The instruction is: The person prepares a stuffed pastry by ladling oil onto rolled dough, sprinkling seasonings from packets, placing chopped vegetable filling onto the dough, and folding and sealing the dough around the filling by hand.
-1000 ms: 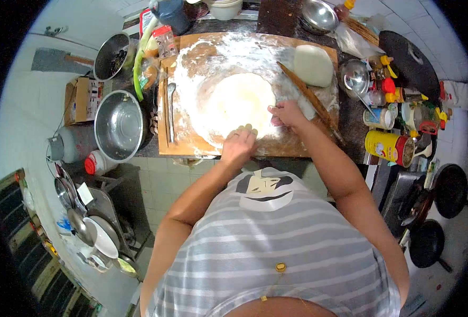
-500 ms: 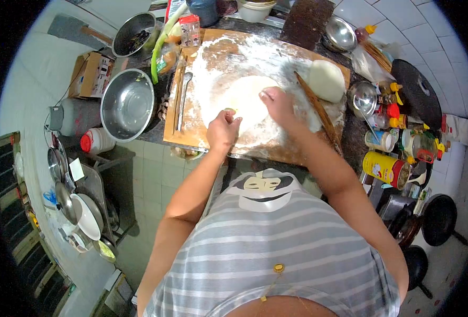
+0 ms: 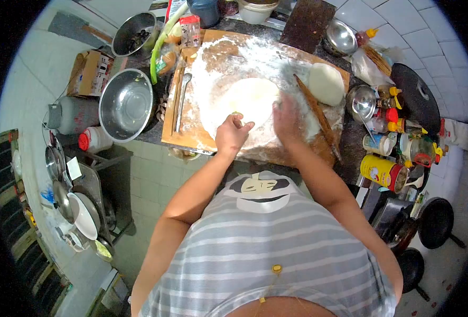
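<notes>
A round, flat sheet of pale dough [image 3: 255, 94] lies on the floured wooden board [image 3: 239, 47]. At its near edge is my left hand [image 3: 233, 134], fingers curled together and thumb a little apart. A small yellowish-green bit shows at its fingertips, too small to name. My right hand [image 3: 288, 119] is at the right edge of the sheet, smeared by motion, its fingers unclear. Right of it, a wooden rolling pin [image 3: 318, 119] lies slanted on the board, beside a thick lump of dough [image 3: 326, 84]. A metal spoon [image 3: 183, 103] and chopsticks [image 3: 177, 90] lie along the left side.
Left of the board stands a large steel basin [image 3: 125, 105], with a smaller pot [image 3: 134, 34] behind and a green onion [image 3: 157, 50] nearby. To the right are a steel bowl [image 3: 361, 100], several bottles and a yellow tin [image 3: 383, 171]. A dark cleaver-like slab [image 3: 308, 24] is at the back.
My right hand has moved from over the dough sheet to its right edge, nearer to me. My left hand has shifted slightly right and its thumb has moved away from the fingers.
</notes>
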`<state>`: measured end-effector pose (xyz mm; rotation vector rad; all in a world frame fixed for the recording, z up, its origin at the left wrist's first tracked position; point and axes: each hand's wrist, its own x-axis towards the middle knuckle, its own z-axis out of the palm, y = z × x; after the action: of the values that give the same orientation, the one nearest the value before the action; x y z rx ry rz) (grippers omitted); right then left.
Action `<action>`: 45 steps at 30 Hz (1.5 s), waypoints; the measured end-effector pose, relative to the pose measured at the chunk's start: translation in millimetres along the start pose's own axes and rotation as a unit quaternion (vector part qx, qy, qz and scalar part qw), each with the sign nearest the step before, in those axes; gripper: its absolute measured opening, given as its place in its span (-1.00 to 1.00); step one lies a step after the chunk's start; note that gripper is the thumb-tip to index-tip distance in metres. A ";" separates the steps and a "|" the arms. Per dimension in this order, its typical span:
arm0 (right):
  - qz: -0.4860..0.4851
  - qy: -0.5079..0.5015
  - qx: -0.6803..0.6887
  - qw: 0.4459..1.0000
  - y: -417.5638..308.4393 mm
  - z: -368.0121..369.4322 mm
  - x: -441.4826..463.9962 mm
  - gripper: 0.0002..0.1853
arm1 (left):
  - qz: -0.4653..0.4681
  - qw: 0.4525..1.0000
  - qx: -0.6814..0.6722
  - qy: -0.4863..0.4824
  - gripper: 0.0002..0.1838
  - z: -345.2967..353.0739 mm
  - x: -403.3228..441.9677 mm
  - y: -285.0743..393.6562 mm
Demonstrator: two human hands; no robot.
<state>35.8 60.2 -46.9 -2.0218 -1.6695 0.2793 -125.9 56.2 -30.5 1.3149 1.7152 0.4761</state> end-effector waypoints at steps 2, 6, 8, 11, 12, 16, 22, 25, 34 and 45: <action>0.090 -0.113 0.106 0.984 3.0 -21.9 10.7 -0.61 | -0.002 1.000 0.000 0.009 -0.50 2.9 -5.7 2.0; -0.046 -0.212 0.053 0.975 8.1 -17.1 37.7 -0.68 | -0.041 0.999 0.022 0.005 -0.56 0.2 -10.4 9.9; -0.086 -0.269 0.025 0.959 8.0 -14.7 47.8 -0.71 | -0.057 0.998 -0.016 -0.001 -0.58 9.1 -4.4 -5.1; -0.129 -0.295 0.035 0.946 21.3 -6.7 54.6 -0.77 | -0.051 0.998 -0.024 -0.018 -0.66 9.7 -3.8 -1.8; -0.132 -0.293 0.040 0.946 19.4 -11.9 54.3 -0.79 | -0.045 0.998 -0.020 -0.027 -0.69 9.7 -6.1 2.8; -0.204 -0.330 -0.091 0.917 16.3 -37.7 51.3 -0.75 | 0.329 0.913 0.241 0.016 -0.80 6.9 -26.9 1.7; -0.283 -0.235 -0.169 0.914 77.1 -58.5 -15.5 -0.84 | 0.599 0.745 0.294 -0.019 -0.77 5.4 -23.9 -26.2; -0.269 -0.191 -0.053 0.942 72.4 -57.3 -47.6 -0.84 | 0.525 0.795 0.301 -0.038 -0.81 -11.3 -23.0 -41.5; -0.309 -0.198 -0.026 0.930 -27.3 -8.8 -51.3 -0.81 | 0.114 0.992 0.025 0.042 -0.70 -29.5 28.3 -40.3; 0.043 -0.163 0.135 0.976 -10.1 -28.7 -35.6 -0.82 | -0.024 0.988 -0.152 -0.031 -0.56 -20.0 49.4 2.4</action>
<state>32.2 20.2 -22.8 -1.9172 -1.6252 0.8627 -142.8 106.1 -38.8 1.0545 1.5495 0.6355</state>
